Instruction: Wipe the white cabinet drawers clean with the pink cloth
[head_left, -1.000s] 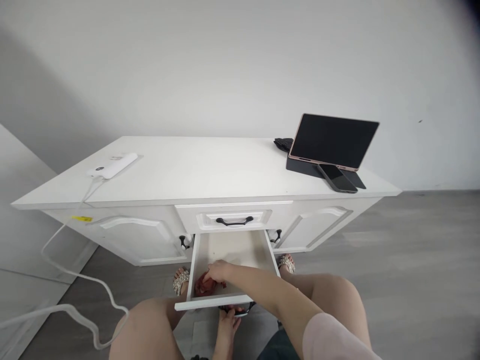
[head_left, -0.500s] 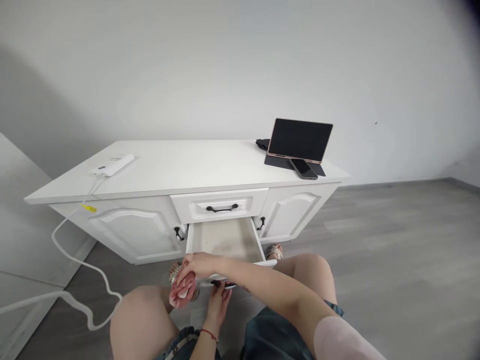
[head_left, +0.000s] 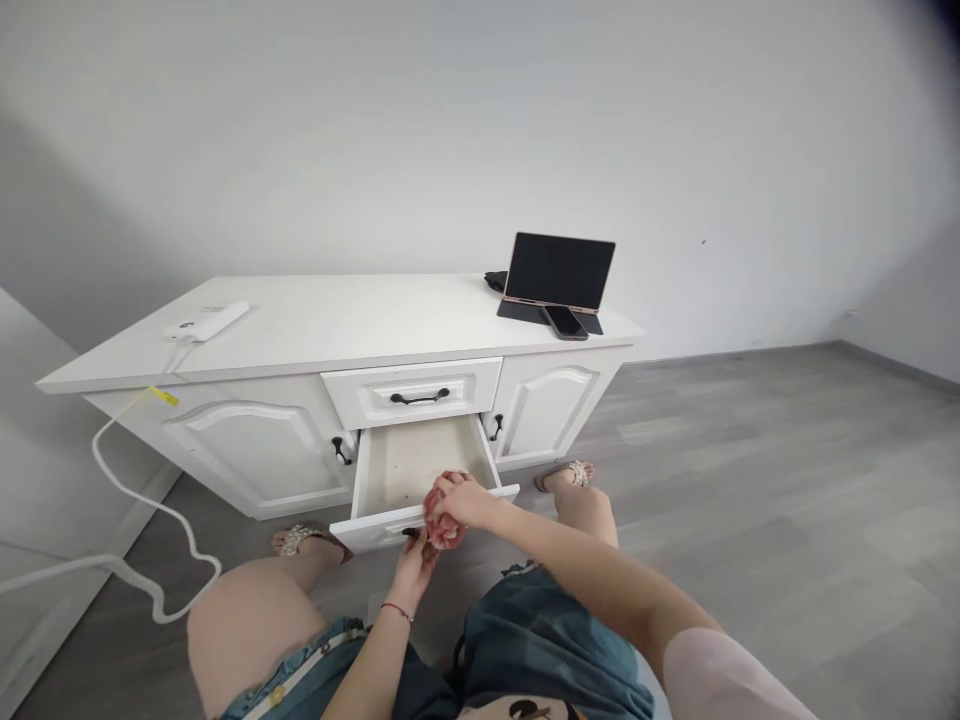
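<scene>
My right hand point(head_left: 466, 499) is closed on a crumpled pink cloth point(head_left: 445, 530), pressing it over the front edge of a pulled-out drawer point(head_left: 363, 533). Just below and to the left, my left hand point(head_left: 415, 573) has its fingers curled at the drawer's dark handle point(head_left: 410, 532). Part of the handle and some left fingertips are hidden by the cloth. Pale side walls and a beige bottom show inside the drawer.
The white cabinet point(head_left: 330, 325) has a shut upper drawer point(head_left: 465, 385) above the open one. On top are a tablet on a stand point(head_left: 559, 270), a phone point(head_left: 565, 322) and a white power strip point(head_left: 214, 320), whose cord point(head_left: 142, 490) hangs at the left. My knees flank the drawer.
My right hand has carried the pink cloth from the drawer front's left end rightward to near its middle. My left hand stays by the handle. The view has shifted slightly, and my legs are wider apart.
</scene>
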